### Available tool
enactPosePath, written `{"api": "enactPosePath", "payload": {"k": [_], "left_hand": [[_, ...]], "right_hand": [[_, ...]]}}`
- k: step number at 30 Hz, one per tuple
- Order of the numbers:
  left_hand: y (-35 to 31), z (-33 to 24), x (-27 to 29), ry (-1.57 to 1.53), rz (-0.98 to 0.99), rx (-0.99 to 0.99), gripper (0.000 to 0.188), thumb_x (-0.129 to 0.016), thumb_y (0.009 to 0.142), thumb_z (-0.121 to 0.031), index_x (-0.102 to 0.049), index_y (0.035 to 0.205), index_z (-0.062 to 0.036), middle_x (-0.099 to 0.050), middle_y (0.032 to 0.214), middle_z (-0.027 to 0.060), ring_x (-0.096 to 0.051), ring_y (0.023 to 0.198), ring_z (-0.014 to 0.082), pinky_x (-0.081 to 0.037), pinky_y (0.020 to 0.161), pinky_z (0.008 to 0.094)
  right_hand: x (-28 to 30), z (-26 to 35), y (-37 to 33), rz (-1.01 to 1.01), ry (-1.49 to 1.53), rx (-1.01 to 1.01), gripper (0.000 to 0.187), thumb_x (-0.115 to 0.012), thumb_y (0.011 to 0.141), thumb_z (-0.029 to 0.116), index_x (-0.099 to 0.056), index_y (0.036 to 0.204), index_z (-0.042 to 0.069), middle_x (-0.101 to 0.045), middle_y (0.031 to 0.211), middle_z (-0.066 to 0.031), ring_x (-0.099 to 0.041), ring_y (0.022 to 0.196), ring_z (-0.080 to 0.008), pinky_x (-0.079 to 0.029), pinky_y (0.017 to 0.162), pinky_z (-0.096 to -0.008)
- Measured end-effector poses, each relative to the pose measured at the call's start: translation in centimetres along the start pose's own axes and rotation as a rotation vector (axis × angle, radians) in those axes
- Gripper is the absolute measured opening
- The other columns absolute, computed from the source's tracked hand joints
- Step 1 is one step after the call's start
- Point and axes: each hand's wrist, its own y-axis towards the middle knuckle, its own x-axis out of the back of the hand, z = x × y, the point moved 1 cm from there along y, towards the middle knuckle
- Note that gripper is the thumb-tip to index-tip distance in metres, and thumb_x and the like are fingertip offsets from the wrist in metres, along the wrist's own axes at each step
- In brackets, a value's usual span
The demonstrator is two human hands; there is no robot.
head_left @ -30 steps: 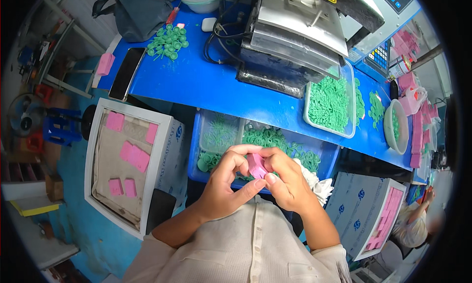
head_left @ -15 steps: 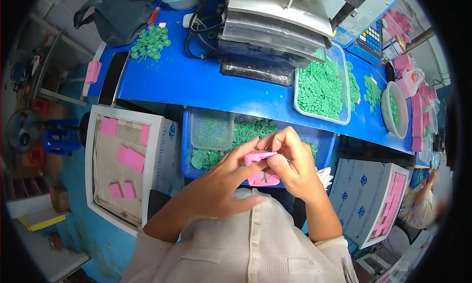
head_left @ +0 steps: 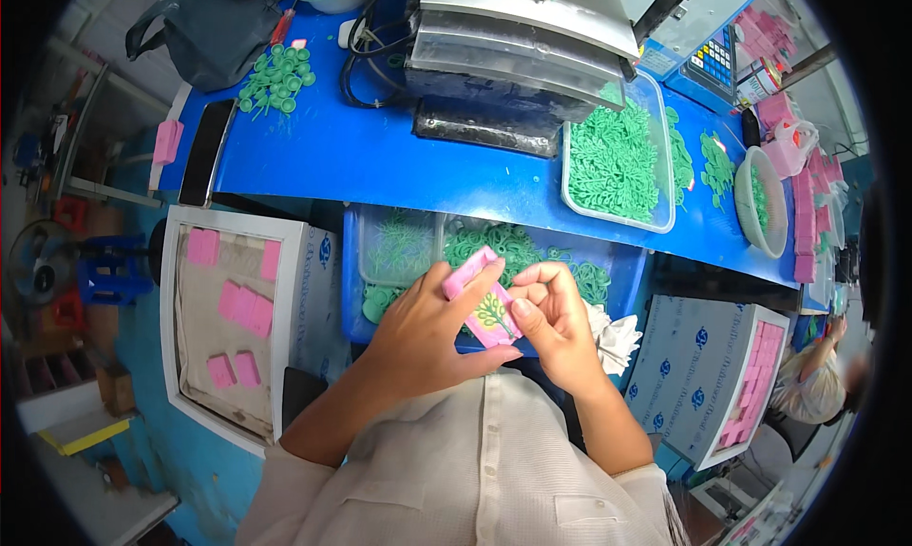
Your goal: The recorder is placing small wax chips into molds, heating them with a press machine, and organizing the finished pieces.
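My left hand (head_left: 418, 339) is wrapped round a pink rubber-like mould (head_left: 468, 269), its thumb along the lower edge and its fingers over the upper side. The mould faces me, and a green tree-shaped piece (head_left: 491, 310) with a paler yellowish top lies on its face. Close by the mould's right side is my right hand (head_left: 560, 328), its fingers curled and thumb and forefinger together. Whatever that pinch holds is too small to tell. Below both hands is a blue tray (head_left: 353, 304) with green rings and loops (head_left: 503, 237) and a clear tub (head_left: 442, 247).
A blue table (head_left: 380, 171) carries a dark press (head_left: 522, 81), a clear container of green pieces (head_left: 613, 161), a phone (head_left: 206, 154) and a white bowl (head_left: 750, 204). White-rimmed boxes with pink blocks flank me: left (head_left: 171, 309), right (head_left: 774, 318). Another person (head_left: 812, 389) sits far right.
My left hand has tilted the pink mould so its face with the green tree shows. My right hand has drawn from the mould's top to its right side. The view has shifted slightly.
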Motion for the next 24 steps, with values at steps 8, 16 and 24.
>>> {"api": "enactPosePath", "payload": {"k": [8, 16, 24], "left_hand": [[-0.7, 1.4, -0.8, 0.006, -0.166, -0.016, 0.068, -0.084, 0.063, -0.037, -0.058, 0.119, -0.0068, -0.067, 0.093, 0.0131, -0.065, 0.072, 0.0295, -0.052, 0.064, 0.0388], [-1.1, 1.4, -1.0, 0.009, -0.228, -0.007, 0.063, -0.083, 0.065, -0.031, -0.059, 0.118, -0.0072, -0.068, 0.085, 0.0112, -0.067, 0.067, 0.0285, -0.053, 0.060, 0.0379], [-1.5, 1.2, -0.8, 0.108, -0.211, 0.057, 0.058, -0.084, 0.065, -0.021, -0.060, 0.115, -0.0058, -0.070, 0.094, 0.0095, -0.067, 0.072, 0.0235, -0.053, 0.062, 0.0320]], "right_hand": [[0.4, 1.3, -0.9, 0.102, -0.266, 0.105, 0.032, -0.068, 0.088, 0.004, -0.046, 0.112, 0.002, -0.060, 0.104, -0.0118, -0.059, 0.103, -0.0190, -0.047, 0.091, -0.0318], [-0.3, 1.9, -0.4, 0.074, -1.090, 0.582, 0.029, -0.073, 0.078, 0.005, -0.054, 0.099, 0.000, -0.062, 0.106, -0.0194, -0.061, 0.090, -0.0332, -0.051, 0.076, -0.0391], [-1.1, 1.4, -0.3, 0.003, -1.348, 0.841, 0.027, -0.075, 0.073, 0.005, -0.057, 0.092, 0.000, -0.062, 0.105, -0.0183, -0.061, 0.087, -0.0318, -0.051, 0.071, -0.0397]]}}
